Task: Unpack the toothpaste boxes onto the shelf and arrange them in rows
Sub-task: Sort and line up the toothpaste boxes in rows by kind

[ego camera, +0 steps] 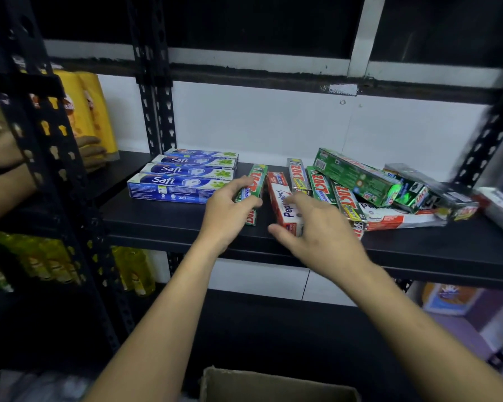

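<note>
left hand (230, 204): fingers and thumb curled round green cardboard Zact toothpaste box (255, 181), mid-shelf | right hand (317, 227): clasps red-and-white Pepsodent box (282, 198), just right of it | four blue Safi boxes (180, 181): neat row, left on black metal shelf (172, 224) | loose heap of green boxes (360, 175): far right

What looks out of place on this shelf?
The Safi boxes lie in a neat row, but the pile at right is askew: a green box lies tilted across other boxes.
</note>
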The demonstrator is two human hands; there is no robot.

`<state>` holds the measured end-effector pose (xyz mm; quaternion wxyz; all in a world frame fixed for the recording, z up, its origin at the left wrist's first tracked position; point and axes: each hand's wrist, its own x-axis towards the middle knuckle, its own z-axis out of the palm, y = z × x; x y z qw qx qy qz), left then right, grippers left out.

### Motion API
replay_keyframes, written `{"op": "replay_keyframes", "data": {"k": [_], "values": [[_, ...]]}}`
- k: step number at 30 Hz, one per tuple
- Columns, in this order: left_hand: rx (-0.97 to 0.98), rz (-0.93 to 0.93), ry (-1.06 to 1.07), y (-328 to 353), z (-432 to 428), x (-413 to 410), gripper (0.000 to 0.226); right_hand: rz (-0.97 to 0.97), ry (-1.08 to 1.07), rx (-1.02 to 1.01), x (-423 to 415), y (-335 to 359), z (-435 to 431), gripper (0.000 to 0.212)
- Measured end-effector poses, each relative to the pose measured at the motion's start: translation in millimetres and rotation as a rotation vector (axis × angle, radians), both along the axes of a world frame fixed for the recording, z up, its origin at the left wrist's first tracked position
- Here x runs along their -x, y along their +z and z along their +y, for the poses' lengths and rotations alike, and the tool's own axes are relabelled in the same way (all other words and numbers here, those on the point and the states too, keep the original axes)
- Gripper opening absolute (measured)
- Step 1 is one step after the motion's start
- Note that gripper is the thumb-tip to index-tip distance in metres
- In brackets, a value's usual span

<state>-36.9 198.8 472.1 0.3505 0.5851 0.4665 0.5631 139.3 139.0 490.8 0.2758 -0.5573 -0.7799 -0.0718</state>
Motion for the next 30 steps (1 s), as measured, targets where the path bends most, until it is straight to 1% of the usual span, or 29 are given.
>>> {"op": "replay_keyframes", "data": {"k": [1,2,4,7,9,11,13,15,19,22,25,26,29,30], "values": [[-0.002,0.008,0.004,0.1,-0.5,-0.3,0.041,-0.038,-0.036,0.023,4.2,-2.8,0.3,0.065],[0.0,0.016,0.011,-0.1,-0.5,-0.8,0.041,-0.073,-0.083,0.044,6.5,-4.6,2.2,0.069],[0.0,0.033,0.022,-0.1,-1.1,-1.0,0.04,-0.087,-0.147,0.07,7.6,-2.5,6.1,0.063],[0.002,0.038,0.014,0.4,-0.3,-2.3,0.042,0.072,-0.133,0.085,5.5,11.1,7.1,0.044],[-0.006,0.066,-0.005,-0.8,0.7,-4.2,0.041,0.201,-0.113,0.069,0.6,18.9,5.1,0.035],[-0.022,0.113,-0.009,-2.2,1.0,-7.3,0.042,0.318,-0.105,0.068,-6.3,24.1,0.6,0.037],[-0.015,0.127,-0.013,-1.4,1.3,-9.4,0.043,0.4,-0.086,0.084,-14.5,28.8,-7.1,0.046],[0.008,0.141,-0.025,1.7,2.4,-11.4,0.042,0.453,-0.054,0.068,-24.2,33.6,-16.7,0.045],[0.055,0.153,-0.057,6.8,8.8,-20.3,0.041,0.567,-0.027,-0.045,-47.6,48.0,-31.5,0.041],[0.076,0.19,-0.075,10.0,15.4,-39.3,0.042,0.613,-0.052,-0.126,-74.6,58.7,-34.0,0.046],[0.084,0.259,-0.002,12.3,27.8,-61.0,0.043,0.629,-0.114,-0.209,-113.1,62.0,-30.8,0.052],[0.096,0.25,0.035,13.5,32.2,-66.7,0.042,0.617,-0.143,-0.233,-127.7,60.1,-27.8,0.053],[0.134,0.135,0.105,17.3,44.1,-76.0,0.031,0.579,-0.25,-0.29,-171.3,50.0,-18.7,0.054],[0.134,0.131,0.113,17.3,46.9,-77.9,0.029,0.549,-0.288,-0.3,-184.5,46.4,-16.3,0.054]]}}
